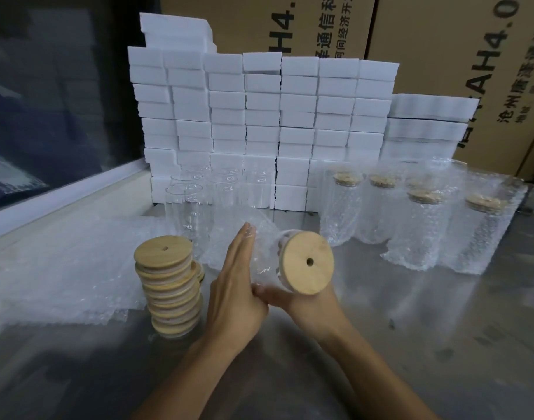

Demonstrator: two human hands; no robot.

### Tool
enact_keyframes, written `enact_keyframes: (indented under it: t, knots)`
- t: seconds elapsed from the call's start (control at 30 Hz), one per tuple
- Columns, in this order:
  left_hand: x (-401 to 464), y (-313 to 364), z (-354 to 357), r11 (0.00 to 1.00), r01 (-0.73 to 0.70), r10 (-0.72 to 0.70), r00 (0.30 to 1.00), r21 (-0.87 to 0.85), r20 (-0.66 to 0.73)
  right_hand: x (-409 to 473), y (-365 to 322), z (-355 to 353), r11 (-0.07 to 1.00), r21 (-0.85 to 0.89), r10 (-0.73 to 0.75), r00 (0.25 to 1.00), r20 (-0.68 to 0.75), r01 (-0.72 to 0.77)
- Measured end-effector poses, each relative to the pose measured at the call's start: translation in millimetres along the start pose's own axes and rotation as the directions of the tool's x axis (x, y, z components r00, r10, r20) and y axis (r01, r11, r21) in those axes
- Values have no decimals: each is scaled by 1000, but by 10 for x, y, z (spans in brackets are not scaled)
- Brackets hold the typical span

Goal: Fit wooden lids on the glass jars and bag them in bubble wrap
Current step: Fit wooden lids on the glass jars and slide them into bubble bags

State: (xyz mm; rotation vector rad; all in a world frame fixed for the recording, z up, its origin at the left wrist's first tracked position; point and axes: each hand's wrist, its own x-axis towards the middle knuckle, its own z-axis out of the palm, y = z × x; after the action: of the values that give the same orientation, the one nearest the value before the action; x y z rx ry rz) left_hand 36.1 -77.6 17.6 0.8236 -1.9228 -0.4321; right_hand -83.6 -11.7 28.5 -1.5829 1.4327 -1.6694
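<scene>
We count about five lidded, bagged jars (423, 225) toward the table's far right. Right hand (302, 301) grasps a lidded jar (268, 256); left hand (238, 286), fingers straight, presses its bubble-wrap bag (229, 237). Bare jars (187, 207) and stacked wooden lids (168, 283) remain.

Your table (411, 344): brushed metal, dull sheen, soft reflections. Jar (265, 256) in your hands: clear glass, glossy, part sleeved in bubble wrap; its lid (306, 263) pale wood, matt, smooth, fine grain. Lid stack (171, 286): same matt wood, whitish rings between discs. Bare jars (193, 204): clear glossy glass. Bubble wrap sheets (62, 268): translucent plastic, dimpled, faint shine. Bagged jars (411, 219): same dimpled plastic. Blocks (259, 116) behind: white foam, matt. Cartons (441, 56): brown cardboard, matt, printed.
</scene>
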Motion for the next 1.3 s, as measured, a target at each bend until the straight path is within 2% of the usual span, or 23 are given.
enact_keyframes:
  t: [0.07,0.2,0.37,0.43,0.57,0.7,0.83,0.93,1.03,1.17,1.3]
  knots:
    - [-3,-28,10,1000,-11,11,1000,-11,2,-11,-32,-14,999,44,4,999,41,-6]
    - [11,-39,-8,1000,27,-27,1000,10,-10,-42,-84,-67,959,249,57,954,295,-134]
    - [-9,-10,-31,999,-22,22,1000,-31,9,-11,-111,-201,823,471,135,914,382,-318]
    - [-14,-7,-33,999,-50,50,998,-19,30,4,-97,-252,818,470,138,906,399,-332]
    - [-17,-17,-56,998,-63,61,996,29,64,36,3,-238,879,319,266,920,289,-354]
    - [-57,89,-99,996,-77,73,993,43,88,48,43,-221,923,252,258,954,150,-290]
    - [-121,255,-59,989,-128,113,977,77,179,52,95,-201,932,197,311,950,-11,-303]
    - [-153,310,-9,986,-144,120,961,79,249,48,94,-210,951,-20,301,941,-158,-308]
    - [-163,324,-1,973,-215,186,946,86,266,40,94,-216,912,-297,214,947,-241,-282]
    - [-122,298,-37,967,-243,225,953,70,201,39,107,-216,868,-410,159,940,-301,-278]
    - [-80,293,-89,951,-296,295,955,87,26,30,97,-193,913,-375,15,931,-364,-162]
